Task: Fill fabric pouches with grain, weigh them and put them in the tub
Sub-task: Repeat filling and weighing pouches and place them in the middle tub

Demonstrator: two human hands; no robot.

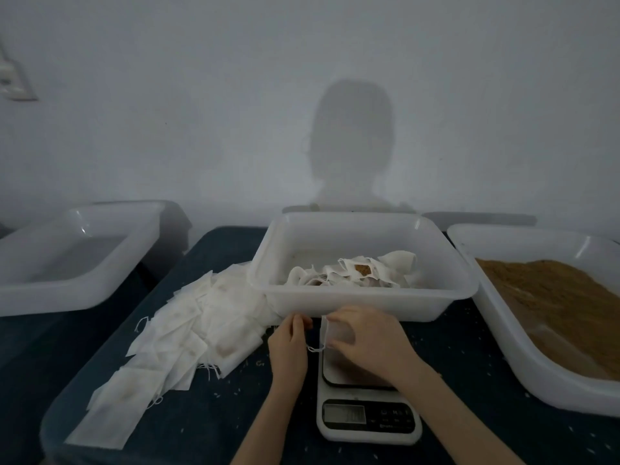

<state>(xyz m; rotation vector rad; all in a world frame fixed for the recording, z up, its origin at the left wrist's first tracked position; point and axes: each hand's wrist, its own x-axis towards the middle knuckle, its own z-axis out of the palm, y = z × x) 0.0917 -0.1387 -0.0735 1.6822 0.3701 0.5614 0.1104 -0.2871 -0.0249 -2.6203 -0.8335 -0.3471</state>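
Right hand (364, 340) grips a pouch (339, 333) over the scale (367, 416). Left hand (290, 344), at its 9 o'clock, pinches the drawstring (315, 348). Tub (364, 297) at 12; grain (567, 297) at 2.

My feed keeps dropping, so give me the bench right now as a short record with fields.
left hand: pinches the drawstring of the pouch
right hand: grip on the pouch, held over the scale
scale: in front of the person, display unreadable
middle tub: holds several pouches, one showing brown grain
right tub: holds loose brown grain
left tub: nothing visible inside
empty pouches: heaped left of the middle tub
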